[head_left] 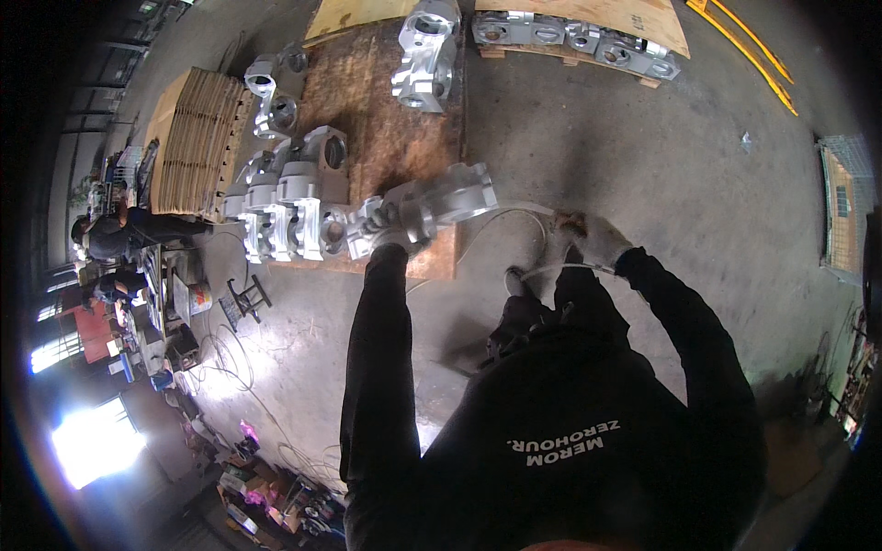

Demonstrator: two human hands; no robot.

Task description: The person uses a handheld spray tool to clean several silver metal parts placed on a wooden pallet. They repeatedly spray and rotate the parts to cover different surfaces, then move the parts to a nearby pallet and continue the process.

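A silvery metal casting [464, 193] with bored openings lies at the near right corner of a worn wooden board [377, 92], its right end reaching past the edge. My gloved left hand [390, 228] grips the casting near its left end; motion blurs the fingers somewhat. Out to the right, my gloved right hand [602, 241] is closed around what looks like an air blow gun [570, 220]. From it a thin pale tube points left toward the casting's open end. A pale hose loops below, near my legs. The fingers of the right hand are partly hidden.
Several similar castings [299, 188] stand on the board's left side, and another casting [427, 60] at its far end. Stacked cardboard [197, 142] is at the left. More castings sit under a plywood sheet [588, 18] ahead. A yellow metal frame [749, 55] lies far right.
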